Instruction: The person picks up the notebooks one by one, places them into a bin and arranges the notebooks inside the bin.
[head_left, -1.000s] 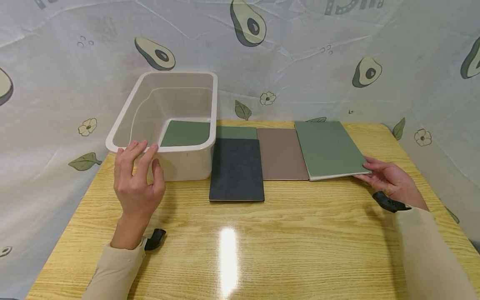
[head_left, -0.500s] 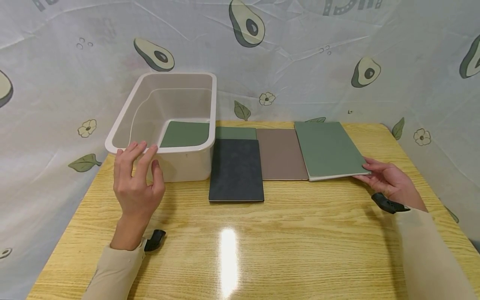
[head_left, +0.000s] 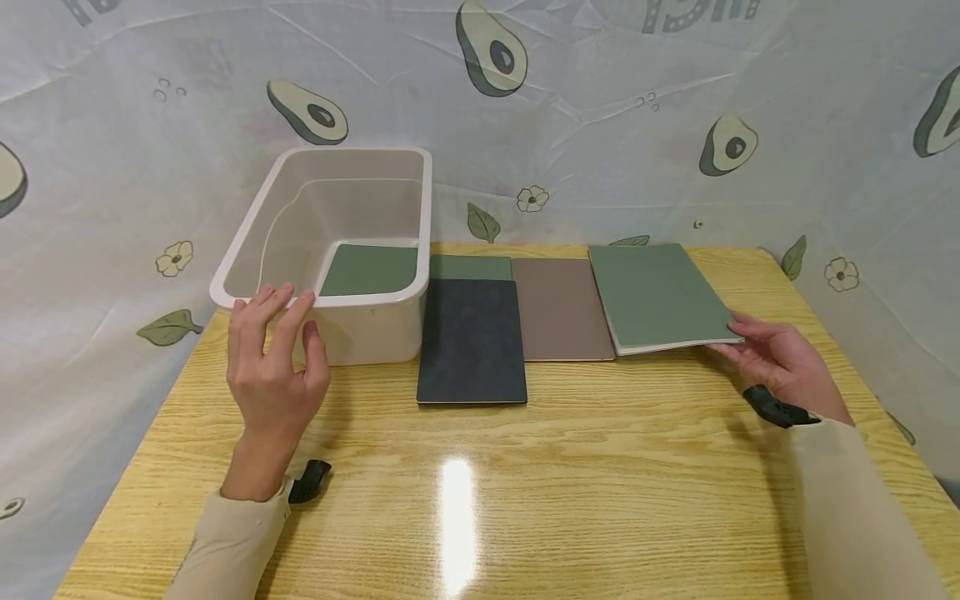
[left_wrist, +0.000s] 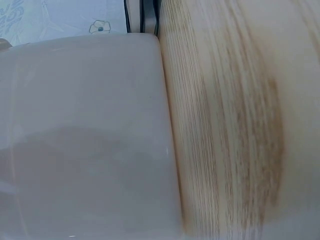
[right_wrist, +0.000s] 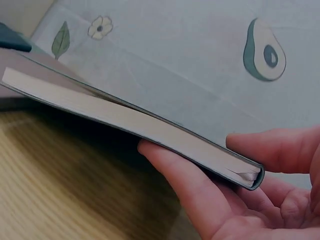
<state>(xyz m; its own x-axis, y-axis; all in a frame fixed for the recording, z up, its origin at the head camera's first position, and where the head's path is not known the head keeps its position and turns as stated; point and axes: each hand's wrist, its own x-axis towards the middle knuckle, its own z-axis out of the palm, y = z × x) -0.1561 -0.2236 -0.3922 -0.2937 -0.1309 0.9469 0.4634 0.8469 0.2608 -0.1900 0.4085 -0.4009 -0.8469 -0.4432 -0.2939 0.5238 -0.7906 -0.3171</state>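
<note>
Wooden table [head_left: 570,483], beige bin [head_left: 371,330], green book [head_left: 370,271] inside

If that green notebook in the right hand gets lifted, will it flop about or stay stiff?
The green notebook would probably sag a little rather than flop, as its pages curve gently in the right wrist view. It might gape open, since a gap shows above them. Being thin, it looks fairly light.
</note>
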